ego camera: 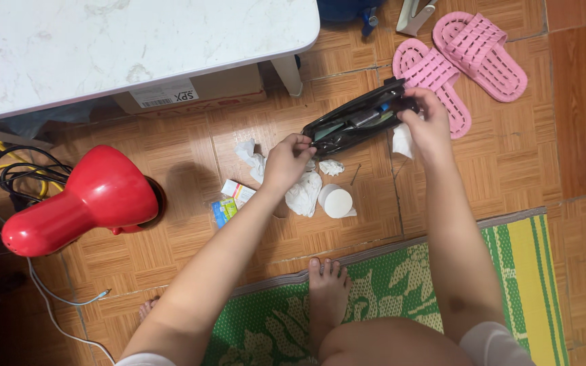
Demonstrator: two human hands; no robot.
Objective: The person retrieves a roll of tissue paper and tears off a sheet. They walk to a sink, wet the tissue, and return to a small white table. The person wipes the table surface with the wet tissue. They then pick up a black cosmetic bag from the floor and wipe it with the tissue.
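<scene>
Bare knee and foot [327, 293] rest on a green mat [523, 271]. Both hands hold a black pouch [357, 120] above the wooden floor [191, 156]. Left hand [287, 161] pinches one end tight. Right hand [425, 122] grips the other end. White tissues [303, 193] and a small white cup [337, 202] lie below. Pink slippers [466, 57] sit nearby.

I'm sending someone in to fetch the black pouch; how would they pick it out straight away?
Start at the pair of pink slippers on the wooden floor. Just beside them, the left hand and right hand hold the black pouch open between them. It is the only dark, glossy thing there; the crumpled tissues below it are white.
</scene>
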